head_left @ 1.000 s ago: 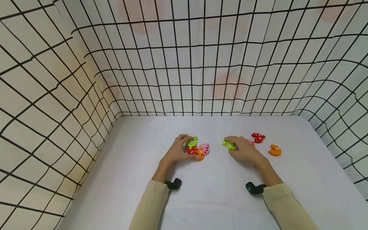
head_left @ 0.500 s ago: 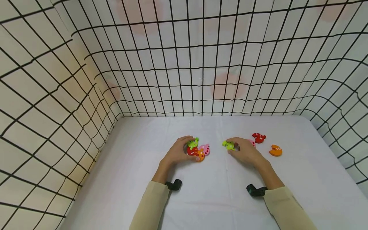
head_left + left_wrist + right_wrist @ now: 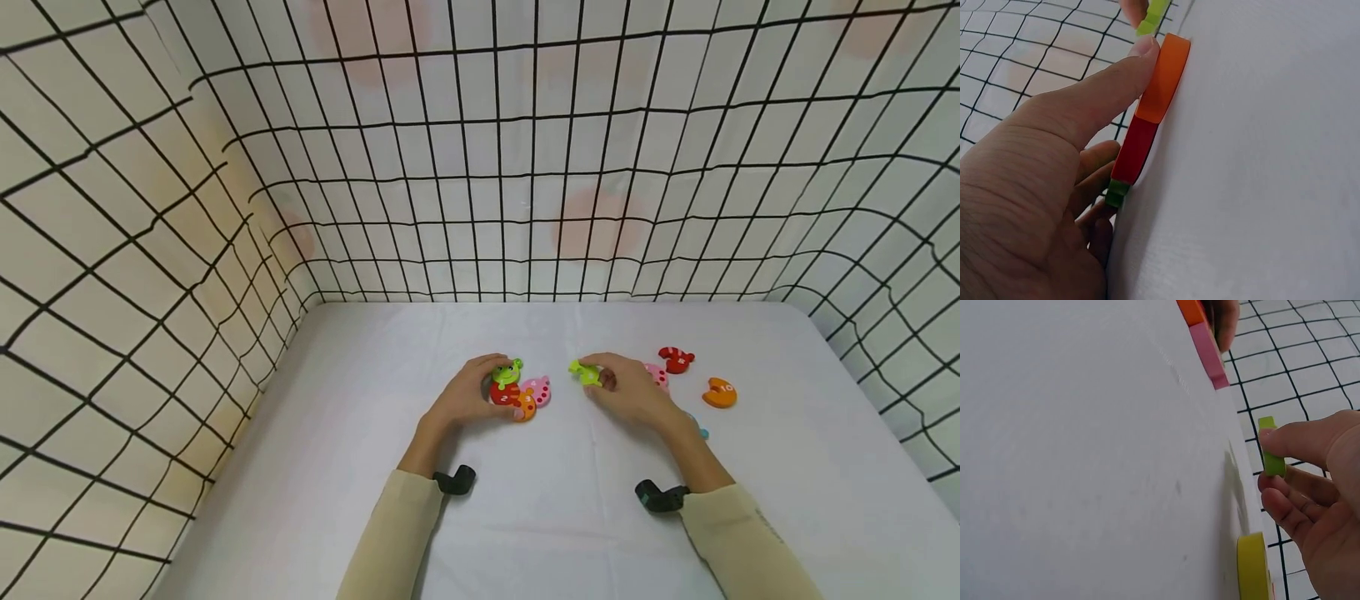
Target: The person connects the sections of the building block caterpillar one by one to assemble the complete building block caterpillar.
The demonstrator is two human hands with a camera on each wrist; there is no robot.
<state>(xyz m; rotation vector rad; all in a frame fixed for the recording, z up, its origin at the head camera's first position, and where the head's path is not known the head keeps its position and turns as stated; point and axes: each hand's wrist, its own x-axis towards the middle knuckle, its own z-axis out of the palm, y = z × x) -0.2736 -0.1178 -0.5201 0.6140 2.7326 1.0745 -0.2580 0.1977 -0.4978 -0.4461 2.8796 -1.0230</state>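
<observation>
a black wire grid [image 3: 534, 176] is rising behind the desk and along both its sides, with pale cloth showing through the squares. the white desk [image 3: 525, 533] is lying beneath everything else. two arms in beige sleeves [image 3: 393, 533] are reaching in from the near edge, and a small black device [image 3: 663, 497] is sitting at each wrist.

the left hand [image 3: 467, 396] is grasping a chain [image 3: 504, 397] of four coloured parts left of the other pieces, its thumb pressing on the orange edge and its fingers curving around by the green end. the right hand [image 3: 630, 390] is pinching a green piece [image 3: 584, 373] between thumb and fingertips, holding it just clear of the desk, near the chain's pink end but not touching it.

within the chain, a green face [image 3: 507, 372] is sitting against a red part [image 3: 507, 392], the red is meeting an orange part [image 3: 527, 407], and a pink part [image 3: 537, 390] is touching the orange.

around the right hand, loose pieces are lying about. a pink piece [image 3: 657, 375] is showing partly from behind the hand, a red piece [image 3: 677, 360] is resting just beyond it, and an orange piece [image 3: 720, 392] is lying apart, farther right. in the right wrist view a yellow piece [image 3: 1252, 565] is showing its side near the bottom. a blue piece [image 3: 703, 433] is peeking out beside the right forearm, mostly hidden.
</observation>
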